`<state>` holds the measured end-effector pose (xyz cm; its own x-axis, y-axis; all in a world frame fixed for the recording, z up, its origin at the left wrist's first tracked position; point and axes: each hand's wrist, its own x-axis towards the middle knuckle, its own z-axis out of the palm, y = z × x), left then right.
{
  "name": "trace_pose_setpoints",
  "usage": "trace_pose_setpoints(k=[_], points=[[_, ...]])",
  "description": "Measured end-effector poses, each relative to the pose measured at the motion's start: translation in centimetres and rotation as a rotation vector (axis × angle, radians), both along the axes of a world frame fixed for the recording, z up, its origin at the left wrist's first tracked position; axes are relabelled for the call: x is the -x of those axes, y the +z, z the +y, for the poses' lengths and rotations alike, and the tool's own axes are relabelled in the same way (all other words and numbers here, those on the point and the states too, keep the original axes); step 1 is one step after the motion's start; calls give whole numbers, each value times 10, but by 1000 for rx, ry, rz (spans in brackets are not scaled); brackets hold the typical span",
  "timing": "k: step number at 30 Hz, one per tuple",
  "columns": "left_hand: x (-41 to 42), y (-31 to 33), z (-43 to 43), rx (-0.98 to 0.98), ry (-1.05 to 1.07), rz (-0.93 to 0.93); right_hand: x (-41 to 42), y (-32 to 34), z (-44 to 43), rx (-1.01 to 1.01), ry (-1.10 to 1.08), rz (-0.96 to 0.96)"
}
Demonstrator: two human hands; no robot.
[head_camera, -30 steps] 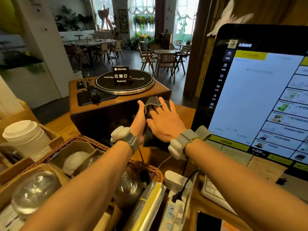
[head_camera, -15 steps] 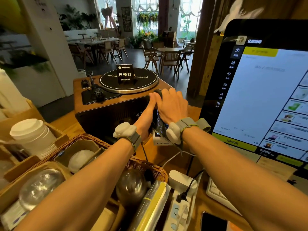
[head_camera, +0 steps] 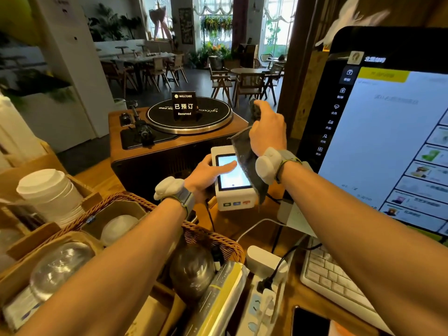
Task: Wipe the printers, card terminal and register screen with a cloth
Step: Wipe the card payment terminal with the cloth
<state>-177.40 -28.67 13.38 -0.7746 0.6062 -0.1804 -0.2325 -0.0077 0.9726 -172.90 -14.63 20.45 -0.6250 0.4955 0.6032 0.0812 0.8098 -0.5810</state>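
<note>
Head view: left hand (head_camera: 206,174) grips the terminal (head_camera: 234,190), probably light, at 9 o'clock; right hand (head_camera: 266,134) at 1 o'clock pinches limp cloth (head_camera: 247,163).

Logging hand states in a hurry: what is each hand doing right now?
Left hand: grips the card terminal by its left edge, thumb across the screen.
Right hand: grips the grey cloth.

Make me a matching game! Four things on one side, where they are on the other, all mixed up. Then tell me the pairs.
Things:
1. cloth
2. card terminal
3. Reserved sign
4. keyboard

Places:
A. on top of the record player
B. gripped by the left hand
C. hanging from the right hand
D. below the register screen

Pairs: 1-C, 2-B, 3-A, 4-D.
</note>
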Motion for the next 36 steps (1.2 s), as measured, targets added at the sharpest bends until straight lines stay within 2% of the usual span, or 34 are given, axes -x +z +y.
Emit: trace_pose_setpoints(k=[2, 6, 9, 12, 14, 18, 20, 22, 24, 25, 27, 28, 30, 32, 36], points=[[1, 2, 6, 46, 105, 2, -3, 6, 1, -18, -11, 46], [1, 11, 19, 59, 207, -80, -13, 0, 0, -86, -1, -213], [3, 19, 20, 70, 130, -213, -21, -10, -3, -127, 33, -394], [3, 21, 21, 19, 58, -340, -26, -11, -5, -255, 8, -600], [5, 19, 22, 6, 63, -358, -27, -12, -7, -332, -14, -707], [4, 16, 20, 76, 9, -247, -28, -17, -6, -328, -18, -791], [4, 17, 13, 186, 21, -168, -26, -15, -5, -277, 23, -789], [9, 18, 7, 404, 90, 65, -27, -12, -2, -239, 39, -801], [20, 22, 1, 644, 103, 453, -28, -11, 0, -255, 66, -826], [25, 26, -2, 699, 11, 620, -27, -11, 0, -276, 95, -837], [32, 34, -4, 741, -307, 791, -26, -13, -1, -322, 168, -844], [33, 37, -4, 782, -430, 826, -25, -12, -2, -343, 202, -844], [35, 37, -2, 865, -482, 888, -25, -11, -3, -370, 236, -839], [35, 34, 0, 873, -379, 936, -26, -9, -2, -395, 218, -820], [28, 21, 10, 946, -184, 875, -27, 2, -2, -442, 145, -696]])
